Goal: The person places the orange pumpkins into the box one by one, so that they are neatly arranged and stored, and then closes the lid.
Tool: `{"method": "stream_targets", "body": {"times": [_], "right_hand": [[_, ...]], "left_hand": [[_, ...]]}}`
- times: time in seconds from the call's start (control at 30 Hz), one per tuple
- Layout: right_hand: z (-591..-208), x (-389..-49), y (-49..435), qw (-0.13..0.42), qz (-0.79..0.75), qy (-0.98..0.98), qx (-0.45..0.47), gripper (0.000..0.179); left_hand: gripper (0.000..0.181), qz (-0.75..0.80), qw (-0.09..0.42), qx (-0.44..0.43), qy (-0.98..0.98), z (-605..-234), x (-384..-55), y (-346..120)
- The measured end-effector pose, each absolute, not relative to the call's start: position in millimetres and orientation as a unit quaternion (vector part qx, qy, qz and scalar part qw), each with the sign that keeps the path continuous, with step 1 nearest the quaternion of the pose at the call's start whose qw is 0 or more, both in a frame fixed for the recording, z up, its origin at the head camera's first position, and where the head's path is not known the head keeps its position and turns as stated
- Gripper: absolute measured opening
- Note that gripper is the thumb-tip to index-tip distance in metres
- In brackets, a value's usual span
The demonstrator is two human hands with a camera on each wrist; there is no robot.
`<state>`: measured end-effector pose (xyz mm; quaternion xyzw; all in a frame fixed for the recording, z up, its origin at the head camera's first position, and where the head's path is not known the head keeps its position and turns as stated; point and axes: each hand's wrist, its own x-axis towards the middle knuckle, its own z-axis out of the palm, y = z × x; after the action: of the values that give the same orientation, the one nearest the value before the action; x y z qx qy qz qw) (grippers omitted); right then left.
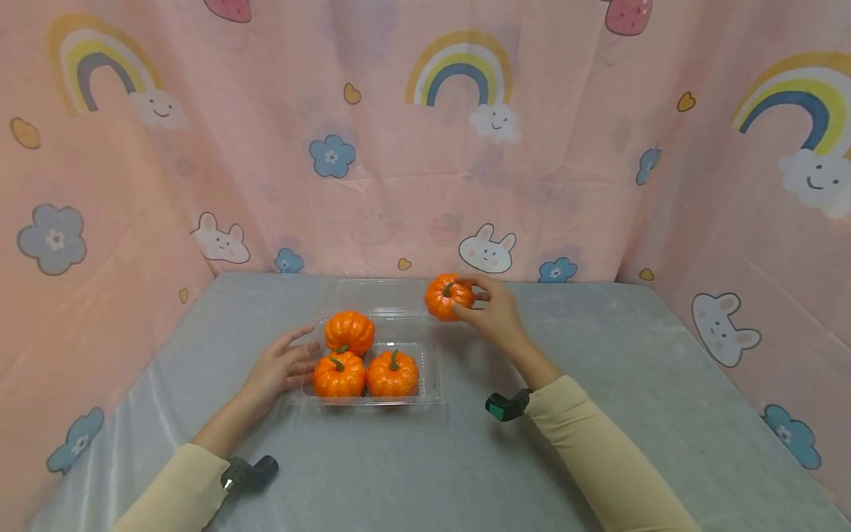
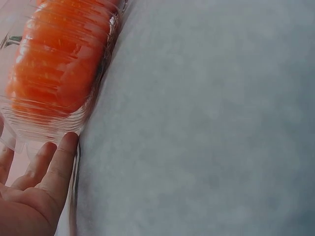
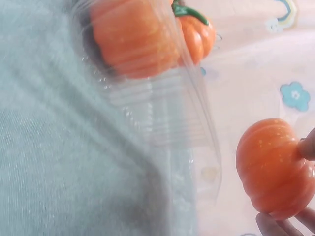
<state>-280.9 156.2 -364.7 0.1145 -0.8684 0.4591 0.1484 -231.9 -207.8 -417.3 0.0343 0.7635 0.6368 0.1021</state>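
Observation:
My right hand [image 1: 497,316] grips a small orange pumpkin [image 1: 442,298] with a green stem, thumb on one side and fingers on the other, above the back right corner of a clear plastic clamshell box [image 1: 431,369]. Three more pumpkins sit in the box: one at the back left [image 1: 349,329], one at the front left [image 1: 338,378] and one at the front right [image 1: 394,377]. Beside the box's left wall is my left hand [image 1: 274,372], its fingers extended; in the left wrist view its fingertips [image 2: 70,140] meet the ribbed clear wall.
The box's clear lid [image 1: 379,295] lies folded back toward the rear of the grey-covered table [image 1: 612,384]. Pink patterned cloth [image 1: 412,192] hangs along the back and both sides. A dark wrist device [image 1: 508,406] sits at the right cuff, another [image 1: 249,473] at the left.

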Motion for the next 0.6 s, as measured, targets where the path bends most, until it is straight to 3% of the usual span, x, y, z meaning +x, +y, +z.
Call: {"method": "stream_targets", "body": {"times": [0.33, 0.6], "right_hand": [[-366.3, -278.8, 144.0, 0.152, 0.46, -0.859, 0.169, 0.041], [-367.3, -274.1, 133.6, 0.123, 0.461, -0.857, 0.196, 0.041]], "left_hand": [[0.053, 0.635, 0.104, 0.031, 0.765, -416.4, -232.2, -207.4], [0.052, 0.631, 0.104, 0.033, 0.768, -419.2, -232.9, -208.6]]}}
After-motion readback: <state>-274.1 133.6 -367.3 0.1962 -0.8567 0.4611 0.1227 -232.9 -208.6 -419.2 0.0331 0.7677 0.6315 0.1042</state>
